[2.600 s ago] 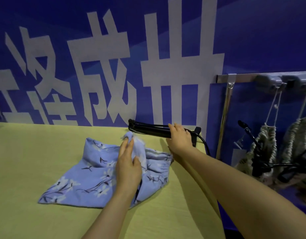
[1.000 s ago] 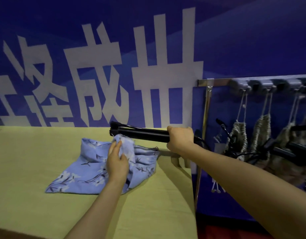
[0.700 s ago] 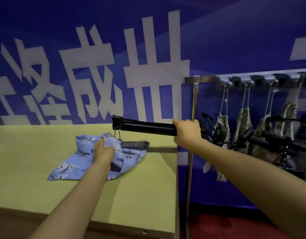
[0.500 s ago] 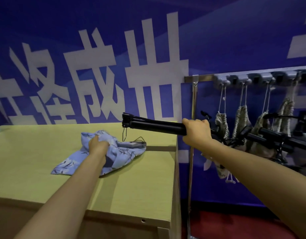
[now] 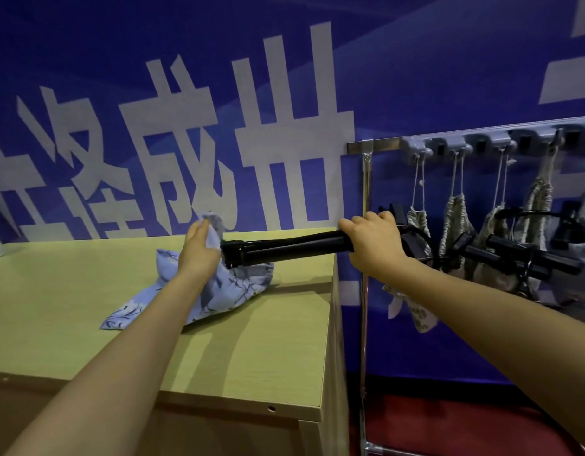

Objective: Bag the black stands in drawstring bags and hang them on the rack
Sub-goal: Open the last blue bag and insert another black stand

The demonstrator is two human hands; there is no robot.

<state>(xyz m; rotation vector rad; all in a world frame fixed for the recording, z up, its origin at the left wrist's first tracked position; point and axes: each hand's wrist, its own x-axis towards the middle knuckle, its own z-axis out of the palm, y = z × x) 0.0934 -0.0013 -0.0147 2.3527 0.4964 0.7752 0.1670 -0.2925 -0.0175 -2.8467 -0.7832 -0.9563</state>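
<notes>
Stand tip now at bag mouth, was clear above half second ago; insertion starting. Left hand pinches blue floral bag rim, lifting it open on table. Right hand wrapped around black stand, level, pointing nine o'clock. Rack at three o'clock, bagged stands hanging.

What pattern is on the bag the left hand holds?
Light blue drawstring bag with a dark-and-white floral print, clearest in the head view.
</notes>
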